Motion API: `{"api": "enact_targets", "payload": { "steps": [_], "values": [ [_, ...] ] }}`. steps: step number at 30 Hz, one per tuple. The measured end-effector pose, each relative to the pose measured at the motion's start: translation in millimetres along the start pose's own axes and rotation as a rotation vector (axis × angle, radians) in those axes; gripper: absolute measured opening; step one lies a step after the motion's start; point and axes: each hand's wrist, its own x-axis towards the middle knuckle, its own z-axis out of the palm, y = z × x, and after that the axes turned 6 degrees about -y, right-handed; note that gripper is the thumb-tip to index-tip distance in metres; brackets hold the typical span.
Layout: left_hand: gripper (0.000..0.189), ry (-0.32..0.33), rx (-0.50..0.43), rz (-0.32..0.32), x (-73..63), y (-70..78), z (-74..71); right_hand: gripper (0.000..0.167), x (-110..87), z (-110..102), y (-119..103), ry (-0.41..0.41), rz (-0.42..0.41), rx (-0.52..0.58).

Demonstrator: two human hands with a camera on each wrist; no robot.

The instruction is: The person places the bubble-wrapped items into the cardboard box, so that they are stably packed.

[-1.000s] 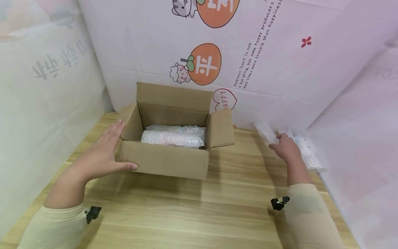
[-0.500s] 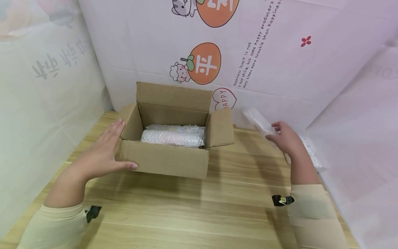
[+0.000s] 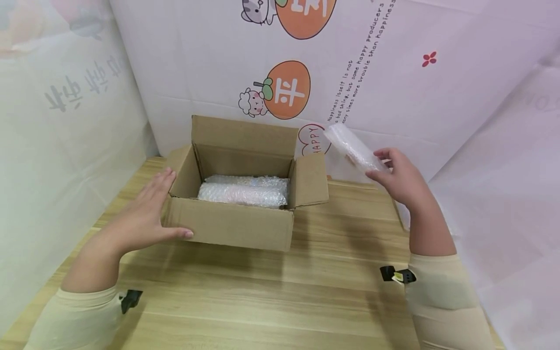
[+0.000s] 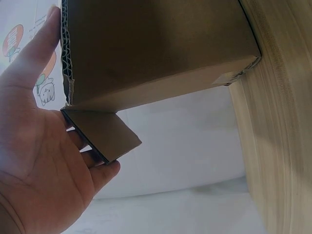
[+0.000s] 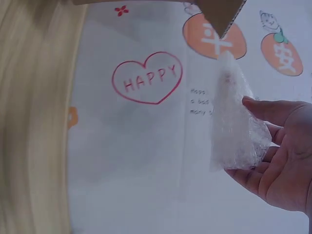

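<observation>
An open cardboard box [image 3: 232, 227] stands on the wooden table, its flaps folded outward. Inside lie a bubble-wrapped roll [image 3: 240, 194] with a pinkish tint and a second bubble-wrapped packet [image 3: 249, 181] behind it. My left hand [image 3: 140, 214] rests on the box's left front corner, its fingers nearly straight along the side flap [image 4: 102, 131] and its thumb on the front. Raised to the right of the box, my right hand [image 3: 400, 177] pinches a slim bubble-wrapped packet [image 3: 352, 146] by one end between thumb and fingers. What the wrap covers is hidden.
The box's right flap [image 3: 311, 180] sticks out toward the held packet. A printed white sheet [image 3: 385, 97] hangs behind the table [image 3: 262, 296], and pale sheets close both sides. At the right, the edge of some clear wrapping [image 3: 404, 218] shows, mostly covered by my right forearm.
My right hand has lifted the bubble-wrapped packet off the table's right side and carried it up and left toward the box. My left hand and the box have stayed put.
</observation>
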Motion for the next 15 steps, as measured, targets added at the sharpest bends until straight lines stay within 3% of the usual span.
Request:
{"api": "enact_targets", "payload": {
  "steps": [7, 15],
  "values": [
    [0.132, 0.005, -0.005, -0.005, 0.1, -0.7, 1.9, 0.064, 4.9, -6.3, -36.3, 0.014, -0.086, 0.062],
    [0.131, 0.005, 0.009, 0.005, 1.6, -3.0, 2.6, 0.056, 13.1, -4.2, -78.1, -0.022, -0.213, 0.032]
  ]
}}
